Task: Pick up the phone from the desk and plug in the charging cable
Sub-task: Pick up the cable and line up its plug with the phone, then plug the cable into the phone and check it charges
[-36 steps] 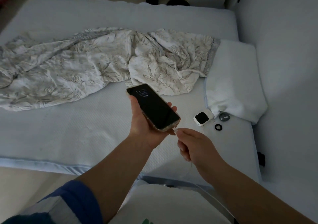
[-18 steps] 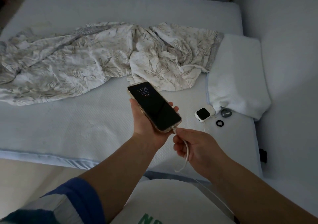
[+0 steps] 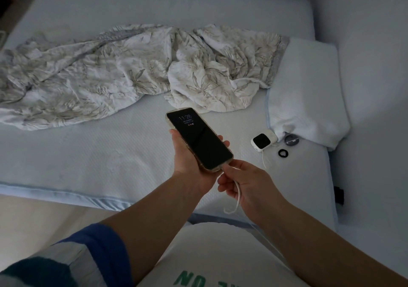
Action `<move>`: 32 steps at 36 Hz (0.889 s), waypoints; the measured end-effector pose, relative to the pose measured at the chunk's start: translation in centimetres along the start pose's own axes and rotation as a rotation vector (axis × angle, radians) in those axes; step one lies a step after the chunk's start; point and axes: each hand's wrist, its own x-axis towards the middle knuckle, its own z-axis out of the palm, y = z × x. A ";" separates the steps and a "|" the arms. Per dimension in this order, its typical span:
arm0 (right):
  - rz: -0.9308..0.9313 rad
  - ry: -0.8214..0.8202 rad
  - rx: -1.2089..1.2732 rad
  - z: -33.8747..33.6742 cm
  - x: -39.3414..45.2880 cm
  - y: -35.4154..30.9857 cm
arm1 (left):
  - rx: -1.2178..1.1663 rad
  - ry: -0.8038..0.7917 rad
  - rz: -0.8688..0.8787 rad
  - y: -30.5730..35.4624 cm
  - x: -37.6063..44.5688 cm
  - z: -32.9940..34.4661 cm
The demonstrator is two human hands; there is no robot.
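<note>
The phone (image 3: 199,138) is already lifted above the bed's (image 3: 88,154) near edge in the left hand (image 3: 189,161), while the right hand (image 3: 245,183) pinches the cable (image 3: 236,198) plug at its port, seemingly barely seated or nearly so.

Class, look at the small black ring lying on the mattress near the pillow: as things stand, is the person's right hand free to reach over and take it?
Probably not yet. The right hand is pinching the charging cable at the phone. Nothing lies between it and the ring.
</note>
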 end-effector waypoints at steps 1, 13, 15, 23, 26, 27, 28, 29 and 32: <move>-0.016 -0.008 -0.050 -0.2 0.0 0.1 | 0.016 0.001 -0.002 -0.1 -0.1 -0.1; -0.065 0.006 -0.409 -1.6 1.5 0.0 | 0.231 -0.044 -0.191 1.0 -1.1 -1.9; -0.095 0.049 -0.360 -1.7 1.8 0.1 | 0.289 -0.050 -0.227 0.7 -0.5 -2.4; 0.023 0.475 0.029 1.7 0.4 6.2 | 0.736 -0.105 -0.492 1.1 1.8 -5.6; 0.077 0.505 0.013 1.1 0.6 6.6 | 0.811 -0.057 -0.469 0.6 1.7 -5.4; 0.085 0.500 0.060 1.0 0.7 7.1 | 0.834 -0.053 -0.465 0.5 2.0 -5.6; 0.104 0.519 0.070 1.1 0.6 7.7 | 0.872 -0.041 -0.462 0.4 2.1 -5.7; 0.126 0.514 0.070 1.6 0.5 7.7 | 0.921 -0.025 -0.431 0.8 2.0 -6.1; 0.195 0.700 0.289 -1.7 -2.5 12.2 | 1.256 -0.137 -0.529 -4.5 2.3 -4.8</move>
